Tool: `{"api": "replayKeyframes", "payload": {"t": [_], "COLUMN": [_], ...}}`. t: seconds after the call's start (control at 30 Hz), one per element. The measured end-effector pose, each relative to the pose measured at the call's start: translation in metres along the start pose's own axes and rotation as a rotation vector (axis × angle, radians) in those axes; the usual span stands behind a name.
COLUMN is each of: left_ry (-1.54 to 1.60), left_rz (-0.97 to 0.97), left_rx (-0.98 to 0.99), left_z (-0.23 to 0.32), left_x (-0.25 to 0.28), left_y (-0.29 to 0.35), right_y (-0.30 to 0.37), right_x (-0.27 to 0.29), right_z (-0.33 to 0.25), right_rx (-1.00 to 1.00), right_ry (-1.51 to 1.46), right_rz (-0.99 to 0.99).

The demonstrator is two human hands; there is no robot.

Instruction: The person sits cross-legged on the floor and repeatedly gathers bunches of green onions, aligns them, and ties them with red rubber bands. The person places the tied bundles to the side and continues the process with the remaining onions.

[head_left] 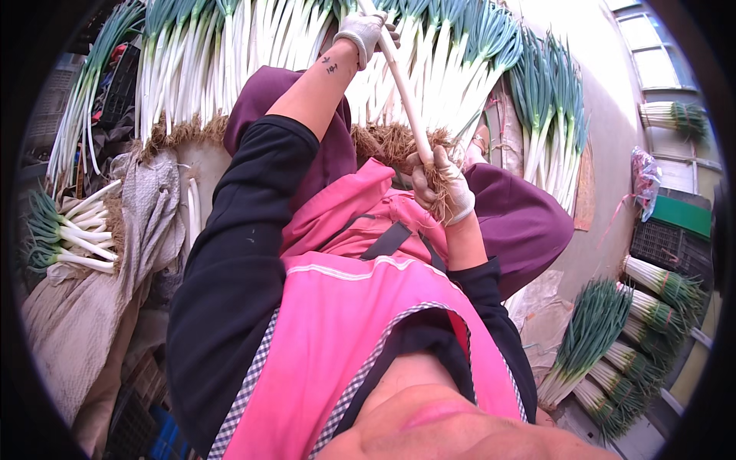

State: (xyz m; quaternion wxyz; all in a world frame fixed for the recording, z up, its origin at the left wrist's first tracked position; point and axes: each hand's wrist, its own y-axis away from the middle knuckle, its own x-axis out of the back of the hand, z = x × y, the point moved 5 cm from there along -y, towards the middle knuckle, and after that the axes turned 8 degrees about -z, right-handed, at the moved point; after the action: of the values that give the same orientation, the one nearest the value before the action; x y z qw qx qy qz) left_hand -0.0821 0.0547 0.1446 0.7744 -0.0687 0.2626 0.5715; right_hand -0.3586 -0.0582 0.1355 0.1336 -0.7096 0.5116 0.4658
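Note:
A long green onion (pixel 406 92) slants between my two hands, its white stalk running down to a tuft of brown roots. My left hand (pixel 363 34), in a pale work glove, grips the stalk higher up, near the top edge of the view. Around the root end is my right hand (pixel 451 190), also gloved, with its fingers closed and the roots hanging past them. Beyond my knees lies a wide row of green onions (pixel 452 50), white stalks and roots toward me, green leaves away.
At right are tied bundles of green onions (pixel 648 307), a loose leafy bunch (pixel 586 326) and a dark crate (pixel 675 241). More onions (pixel 88 230) lie at left beside a woven sack cloth (pixel 92 307). A black crate (pixel 119 88) stands at the far left.

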Motion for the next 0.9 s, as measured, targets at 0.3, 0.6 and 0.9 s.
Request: {"api": "replayKeyframes", "payload": {"t": [0.3,0.6,0.9], "left_ry": [0.045,-0.126,-0.233], "left_rz": [0.205,0.211,-0.199], "left_rx": [-0.243,-0.453,-0.188], "left_z": [0.013,0.018,0.1], "left_x": [0.016,-0.016,-0.054], "left_y": [0.0,0.029,0.101], "right_y": [0.006,-0.027,-0.042], "right_x": [-0.006,0.06,0.128], "right_z": [-0.01,-0.002,0.002], "right_rx": [0.007,-0.036,-0.362], "right_ry": [0.48,0.826,1.487], "right_rz": [0.242,0.539,0.396]}}
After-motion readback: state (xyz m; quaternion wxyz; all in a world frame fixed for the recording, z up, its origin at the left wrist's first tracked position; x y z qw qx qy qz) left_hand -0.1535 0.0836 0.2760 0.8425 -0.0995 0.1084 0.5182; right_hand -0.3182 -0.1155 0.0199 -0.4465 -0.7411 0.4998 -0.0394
